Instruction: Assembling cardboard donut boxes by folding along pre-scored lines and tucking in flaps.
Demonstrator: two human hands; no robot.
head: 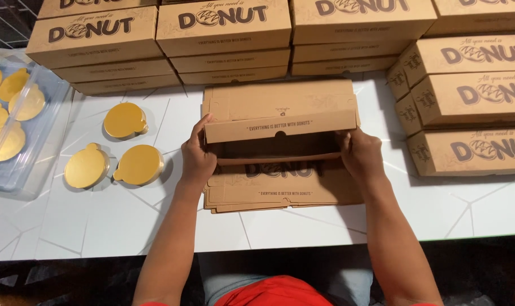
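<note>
Brown cardboard dominates the scene. At centre, a half-folded box stands on a stack of flat box blanks lying on the white counter; its front flap is raised, its inside is dark, and nothing shows in it. The number of blanks in the stack cannot be told.

Left hand grips the box's left end, at 9 o'clock of it, fingers closed around the raised flap's corner. Right hand grips the right end, at 3 o'clock, fingers curled shut on the side wall.

Closed finished boxes are stacked along the far edge, from 10 to 2 o'clock of the held box: the left stack shows three visible layers, the middle stack three, and the next stack three. A further pile at 3 o'clock shows three tiers. All are shut, so their contents cannot be seen.

Three round gold cake boards lie loose on the counter at 9 o'clock, two in front and one behind, close together. A clear plastic tray at the far left holds more gold boards; at least five are visible, overlapping and partly cropped.
</note>
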